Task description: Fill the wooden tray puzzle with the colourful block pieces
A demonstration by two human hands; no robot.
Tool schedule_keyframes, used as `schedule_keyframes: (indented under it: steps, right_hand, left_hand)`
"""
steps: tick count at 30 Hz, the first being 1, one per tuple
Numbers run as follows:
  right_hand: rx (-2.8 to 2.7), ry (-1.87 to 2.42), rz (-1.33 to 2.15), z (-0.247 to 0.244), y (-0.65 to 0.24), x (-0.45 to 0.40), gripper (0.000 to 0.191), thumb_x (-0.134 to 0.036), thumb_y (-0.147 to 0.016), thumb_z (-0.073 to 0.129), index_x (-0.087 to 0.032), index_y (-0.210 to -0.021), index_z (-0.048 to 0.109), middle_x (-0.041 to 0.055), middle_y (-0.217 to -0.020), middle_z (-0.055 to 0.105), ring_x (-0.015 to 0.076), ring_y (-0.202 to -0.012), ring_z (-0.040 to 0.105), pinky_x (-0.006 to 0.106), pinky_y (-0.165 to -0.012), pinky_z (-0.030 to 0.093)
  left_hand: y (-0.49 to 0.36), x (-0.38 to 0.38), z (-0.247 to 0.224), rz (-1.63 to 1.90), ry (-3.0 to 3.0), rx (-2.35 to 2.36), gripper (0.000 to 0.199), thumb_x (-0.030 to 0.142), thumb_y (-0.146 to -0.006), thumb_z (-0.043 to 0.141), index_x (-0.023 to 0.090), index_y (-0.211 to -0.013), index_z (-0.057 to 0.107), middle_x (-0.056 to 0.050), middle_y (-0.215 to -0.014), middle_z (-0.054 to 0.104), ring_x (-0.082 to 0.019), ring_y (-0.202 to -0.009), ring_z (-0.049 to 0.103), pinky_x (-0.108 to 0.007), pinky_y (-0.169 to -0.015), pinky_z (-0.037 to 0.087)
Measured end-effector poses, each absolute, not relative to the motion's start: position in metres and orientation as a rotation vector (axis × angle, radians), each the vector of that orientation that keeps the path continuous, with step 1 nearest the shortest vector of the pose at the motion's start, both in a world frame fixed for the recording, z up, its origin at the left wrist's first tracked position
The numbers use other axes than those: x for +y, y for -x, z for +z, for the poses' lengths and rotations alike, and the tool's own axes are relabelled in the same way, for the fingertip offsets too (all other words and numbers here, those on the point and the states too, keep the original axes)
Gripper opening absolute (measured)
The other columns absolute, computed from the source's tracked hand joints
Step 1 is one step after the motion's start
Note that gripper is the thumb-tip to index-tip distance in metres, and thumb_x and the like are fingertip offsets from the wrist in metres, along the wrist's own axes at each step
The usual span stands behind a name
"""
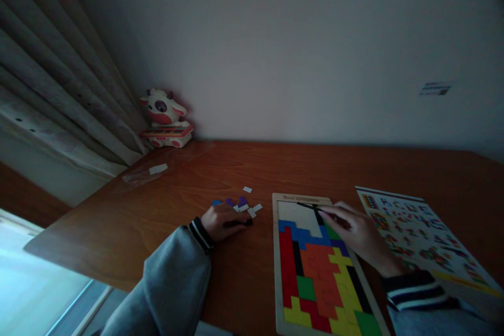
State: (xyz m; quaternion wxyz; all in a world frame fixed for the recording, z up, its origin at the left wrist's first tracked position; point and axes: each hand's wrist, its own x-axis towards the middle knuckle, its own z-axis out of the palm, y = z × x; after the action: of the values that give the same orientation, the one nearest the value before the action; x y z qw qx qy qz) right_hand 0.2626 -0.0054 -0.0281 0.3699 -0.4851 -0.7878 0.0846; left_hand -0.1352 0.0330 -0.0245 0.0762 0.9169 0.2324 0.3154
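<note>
A wooden puzzle board point(277, 273) lies in front of me, with coloured block pieces filling its lower part and a pale bare area at its upper left. My right hand point(350, 226) is over the board's upper right, its fingertips pinching a thin black puzzle piece point(306, 205) above the bare area. On the table left of the board rests my left hand point(222, 220), fingers curled around a dark, apparently black puzzle piece point(244, 222). Loose white pieces point(252, 212) and purple pieces point(242, 201) lie just beyond its fingers, and a blue piece point(216, 202) is partly hidden behind it.
A printed pattern sheet point(421, 231) lies right of the board, partly under my right forearm. A cow-shaped toy point(167, 118) stands at the table's back left by the curtain point(59, 79). Clear plastic with a white label point(158, 169) lies near the left edge. The wall bounds the back.
</note>
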Motion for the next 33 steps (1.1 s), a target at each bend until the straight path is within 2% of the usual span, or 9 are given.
schedule_keyframes:
  steps: [4,8,15,19,22,25,27,30,33]
  right_hand:
    - [-2.005,1.244,0.228,-0.025,-0.260,-0.007,0.022,-0.038,-0.096,0.054,-0.024,-0.105,0.069,0.0036,-0.087,0.066,0.0162,-0.071,0.064,0.029,-0.064,0.051]
    - [-1.977,1.231,0.229,-0.021,-0.258,-0.006,0.021,-0.038,-0.096,0.055,-0.024,-0.105,0.068,0.0033,-0.087,0.066,0.0151,-0.069,0.062,0.028,-0.061,0.051]
    - [-1.980,1.182,0.245,0.005,-0.242,0.011,0.015,-0.034,-0.093,0.057,-0.023,-0.097,0.067,0.0045,-0.091,0.068,0.0172,-0.080,0.067,0.029,-0.070,0.054]
    - [-1.961,1.181,0.216,0.007,-0.234,0.015,0.012,-0.028,-0.091,0.057,-0.022,-0.096,0.065,0.0050,-0.090,0.069,0.0174,-0.077,0.067,0.031,-0.069,0.055]
    - [-1.927,1.178,0.233,-0.003,-0.235,0.013,0.006,-0.025,-0.088,0.057,-0.022,-0.092,0.061,0.0063,-0.096,0.071,0.0194,-0.085,0.069,0.034,-0.075,0.056]
    - [-1.948,1.146,0.268,-0.013,-0.237,0.009,0.003,-0.022,-0.086,0.058,-0.024,-0.088,0.056,0.0071,-0.107,0.071,0.0213,-0.098,0.069,0.038,-0.085,0.056]
    - [-1.987,1.127,0.273,-0.015,-0.236,0.007,0.006,-0.020,-0.085,0.058,-0.024,-0.088,0.055,0.0068,-0.110,0.072,0.0219,-0.103,0.069,0.041,-0.089,0.056]
    - [-2.067,1.122,0.246,-0.013,-0.232,0.004,0.007,-0.018,-0.085,0.057,-0.024,-0.088,0.059,0.0057,-0.105,0.073,0.0211,-0.099,0.070,0.040,-0.088,0.056]
    - [-2.159,1.104,0.189,-0.012,-0.228,0.002,0.015,-0.014,-0.084,0.057,-0.025,-0.093,0.064,0.0037,-0.095,0.074,0.0198,-0.090,0.071,0.037,-0.083,0.058]
  left_hand:
    - [0.131,0.029,-0.021,0.955,-2.778,0.784,0.027,0.029,-0.094,0.062,0.023,-0.120,0.067,-0.005,-0.095,0.076,-0.014,-0.078,0.070,-0.023,-0.072,0.058]
    - [0.123,0.027,-0.019,1.069,-2.871,0.781,0.022,0.022,-0.092,0.062,0.021,-0.113,0.069,-0.003,-0.082,0.074,-0.012,-0.066,0.067,-0.022,-0.067,0.057]
    - [0.073,0.027,-0.017,1.225,-2.679,0.967,0.025,0.018,-0.092,0.059,0.023,-0.115,0.068,-0.003,-0.094,0.075,-0.015,-0.082,0.070,-0.025,-0.077,0.058]
    - [0.034,0.036,-0.023,1.272,-2.570,1.043,0.019,0.014,-0.089,0.059,0.021,-0.103,0.070,-0.003,-0.092,0.075,-0.016,-0.081,0.070,-0.027,-0.078,0.058]
    - [0.019,0.042,-0.028,1.167,-2.633,1.084,0.020,0.011,-0.086,0.060,0.020,-0.101,0.070,-0.004,-0.093,0.075,-0.017,-0.084,0.070,-0.030,-0.079,0.058]
    - [0.016,0.043,-0.029,1.021,-2.703,1.092,0.017,0.016,-0.088,0.060,0.019,-0.102,0.069,-0.005,-0.092,0.074,-0.019,-0.083,0.069,-0.031,-0.078,0.057]
    - [0.016,0.040,-0.025,0.943,-2.725,1.060,0.018,0.027,-0.092,0.060,0.018,-0.105,0.069,-0.006,-0.090,0.074,-0.020,-0.083,0.069,-0.032,-0.077,0.057]
    - [0.017,0.034,-0.018,0.827,-2.750,0.960,0.029,0.040,-0.098,0.053,0.018,-0.108,0.069,-0.007,-0.095,0.075,-0.020,-0.087,0.068,-0.034,-0.083,0.056]
    - [0.016,0.028,-0.012,0.794,-2.747,0.905,0.035,0.036,-0.104,0.041,0.017,-0.108,0.070,-0.008,-0.112,0.074,-0.020,-0.098,0.066,-0.036,-0.090,0.054]
